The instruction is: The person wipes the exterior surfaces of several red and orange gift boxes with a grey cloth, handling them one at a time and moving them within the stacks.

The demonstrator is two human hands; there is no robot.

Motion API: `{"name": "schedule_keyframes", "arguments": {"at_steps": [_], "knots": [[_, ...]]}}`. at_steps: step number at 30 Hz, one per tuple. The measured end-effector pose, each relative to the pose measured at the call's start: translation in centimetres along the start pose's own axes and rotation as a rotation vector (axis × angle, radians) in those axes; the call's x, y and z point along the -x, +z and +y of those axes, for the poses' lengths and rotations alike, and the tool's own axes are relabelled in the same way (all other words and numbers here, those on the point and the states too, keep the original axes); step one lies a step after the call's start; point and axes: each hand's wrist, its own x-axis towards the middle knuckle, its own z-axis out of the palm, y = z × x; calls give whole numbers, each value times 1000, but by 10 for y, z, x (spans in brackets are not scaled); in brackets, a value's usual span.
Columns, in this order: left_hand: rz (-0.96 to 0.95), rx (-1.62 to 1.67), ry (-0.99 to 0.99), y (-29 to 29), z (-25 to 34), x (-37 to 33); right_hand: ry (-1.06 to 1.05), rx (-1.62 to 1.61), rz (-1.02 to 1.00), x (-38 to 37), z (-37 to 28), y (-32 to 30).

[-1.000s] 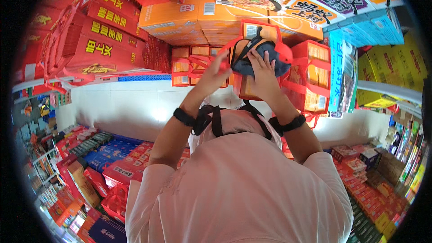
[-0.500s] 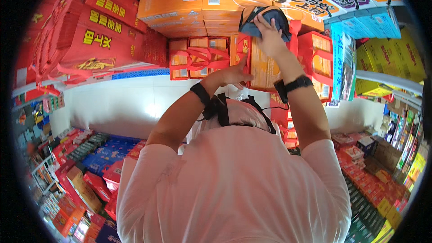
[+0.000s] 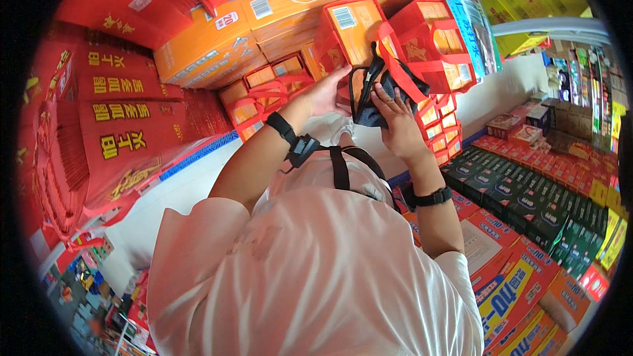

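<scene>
A black and grey soft pouch-like item (image 3: 370, 113) with an orange patch and loose black straps is in front of me. My right hand (image 3: 394, 115) grips it from the right, fingers bent over its top. At its left edge is my left hand (image 3: 328, 92), touching or nearly touching it; the ends of its fingers are hidden. Just beyond the hands stands a red gift bag with an orange box (image 3: 353, 26) inside, slightly tilted. Its red ribbon handle (image 3: 402, 69) hangs over the black item. Another red bag with orange boxes (image 3: 438, 46) stands to the right.
Red bags (image 3: 128, 115) are packed on the left. Stacked orange cartons (image 3: 211, 43) fill the back. More red bags with orange boxes (image 3: 254, 99) sit left of my hands. To the right lie rows of dark green boxes (image 3: 508, 188), with red cartons (image 3: 521, 283) nearer.
My right hand has drawn the black item off the orange box and toward me. My left hand has come up beside it. The view has turned to the right.
</scene>
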Motion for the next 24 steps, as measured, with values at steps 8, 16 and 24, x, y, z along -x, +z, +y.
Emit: {"name": "schedule_keyframes", "arguments": {"at_steps": [8,16,24], "knots": [[243,-139,-79,6,-4,-10,193,-103,-30,-47,-7,-8],[261,-223,-43,13,4,13,-146,-228,33,-151,39,-10],[272,-619,-106,40,3,16,-111,-50,-16,-233,69,-24]]}}
